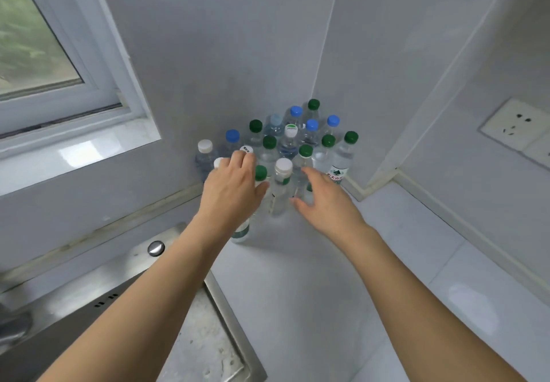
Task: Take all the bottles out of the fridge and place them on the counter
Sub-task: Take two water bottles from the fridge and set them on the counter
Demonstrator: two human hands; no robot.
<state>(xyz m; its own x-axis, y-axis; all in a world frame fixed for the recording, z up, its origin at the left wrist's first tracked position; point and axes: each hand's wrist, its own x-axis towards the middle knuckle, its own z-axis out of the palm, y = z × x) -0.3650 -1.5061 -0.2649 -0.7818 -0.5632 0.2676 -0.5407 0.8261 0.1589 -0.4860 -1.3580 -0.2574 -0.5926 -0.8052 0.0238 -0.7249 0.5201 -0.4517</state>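
Several clear water bottles with green, blue and white caps stand packed together in the far corner of the white counter. A white-capped bottle stands at the front of the group, between my two hands. My left hand reaches over the left side of the group, fingers relaxed, with a green-labelled bottle partly hidden under it. My right hand is spread just right of the white-capped bottle, fingers straight, near a green-capped bottle. Neither hand grips anything. The fridge is out of view.
A steel sink with a round button lies at the lower left. A window is in the left wall. A wall socket sits on the right wall. Walls close in the corner behind the bottles.
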